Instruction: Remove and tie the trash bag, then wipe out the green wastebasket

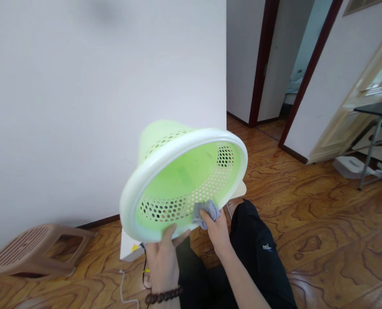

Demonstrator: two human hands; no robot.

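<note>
A light green plastic basket point(181, 176) with rows of round holes and a thick pale rim is tilted, its mouth facing me. My left hand point(163, 257) grips the rim at the lower left, thumb over the inner edge; a dark beaded bracelet circles that wrist. In my right hand point(216, 229) is a folded grey cloth point(206, 212), pressed against the rim and inner wall at the lower right. The fingers of the right hand are partly hidden behind the rim.
A brown plastic stool point(39, 249) lies on its side at the left by the wall. Under the basket shows part of a white table point(129, 249), with a white cable point(122, 285) on the wooden floor. A dark-topped folding table point(379, 109) stands at the right near a doorway.
</note>
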